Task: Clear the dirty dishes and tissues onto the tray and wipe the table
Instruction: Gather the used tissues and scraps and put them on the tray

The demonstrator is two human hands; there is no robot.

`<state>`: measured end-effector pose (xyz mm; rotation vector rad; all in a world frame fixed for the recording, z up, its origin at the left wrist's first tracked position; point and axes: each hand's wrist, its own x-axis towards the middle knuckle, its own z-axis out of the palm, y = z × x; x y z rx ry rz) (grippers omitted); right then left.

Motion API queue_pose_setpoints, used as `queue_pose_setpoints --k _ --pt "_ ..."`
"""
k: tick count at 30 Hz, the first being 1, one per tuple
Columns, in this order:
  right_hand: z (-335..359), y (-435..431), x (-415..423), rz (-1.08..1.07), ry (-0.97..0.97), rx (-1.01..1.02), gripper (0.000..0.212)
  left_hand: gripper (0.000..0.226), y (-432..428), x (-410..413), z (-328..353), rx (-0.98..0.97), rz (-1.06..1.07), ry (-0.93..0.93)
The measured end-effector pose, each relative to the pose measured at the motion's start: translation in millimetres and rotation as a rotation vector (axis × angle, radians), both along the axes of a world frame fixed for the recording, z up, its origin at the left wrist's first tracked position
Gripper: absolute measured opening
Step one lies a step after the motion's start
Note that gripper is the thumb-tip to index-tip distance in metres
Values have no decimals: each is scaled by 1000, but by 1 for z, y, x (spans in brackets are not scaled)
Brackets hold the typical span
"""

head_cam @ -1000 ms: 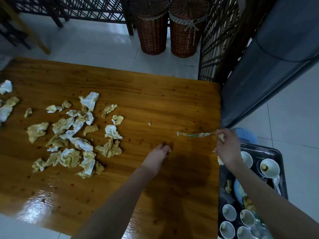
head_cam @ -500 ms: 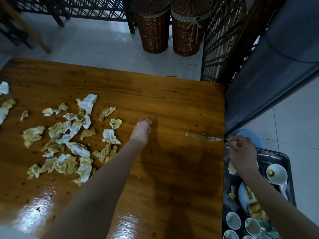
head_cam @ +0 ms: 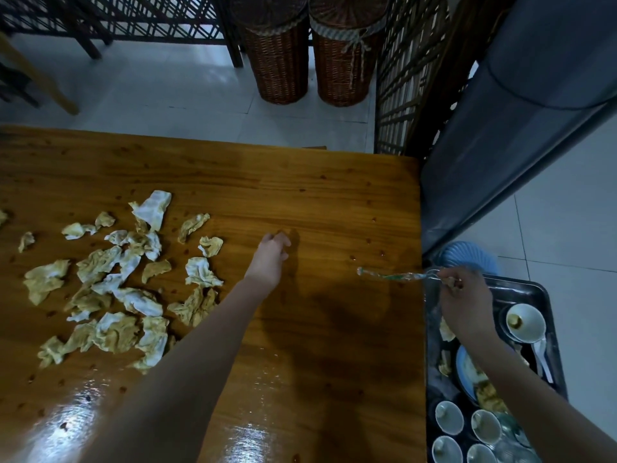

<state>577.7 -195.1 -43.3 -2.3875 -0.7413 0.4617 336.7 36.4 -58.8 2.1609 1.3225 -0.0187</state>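
Several crumpled, yellow-stained tissues (head_cam: 133, 295) lie scattered over the left half of the glossy wooden table (head_cam: 334, 202). My left hand (head_cam: 272, 252) reaches to mid-table, its fingertips curled down where a small tissue scrap lay; the scrap is hidden under them. My right hand (head_cam: 464, 295) pinches a long clear plastic wrapper (head_cam: 390, 276) that points left over the table's right edge. A bit of tissue shows in that hand too. Beside the table on the right stands the dark metal tray (head_cam: 547, 295) with white cups (head_cam: 449, 416), a bowl (head_cam: 526, 322), a spoon and used tissues.
Two wicker baskets (head_cam: 280, 61) stand on the tiled floor beyond the table, next to a dark lattice screen (head_cam: 410, 95). A grey-blue panel (head_cam: 500, 145) runs along the right. A blue plastic object (head_cam: 467, 257) sits just past the tray. Small sauce spots dot the tabletop.
My left hand has reached forward from near the table's middle front to the small scrap and stays there. My right hand with the wrapper has drifted right, over the tray's far end.
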Motion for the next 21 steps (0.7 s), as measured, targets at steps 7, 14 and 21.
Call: queue_pose_setpoints --k 7,14,21 --pt "10 -28 0 -71 32 10 19 25 -58 30 20 -25 -59 -166" --pt "15 -91 17 -156 114 2 28 26 -130 90 24 -88 -160 -256" --pt "6 -149 58 -295 162 43 29 23 -190 152 24 -121 -229 -287"
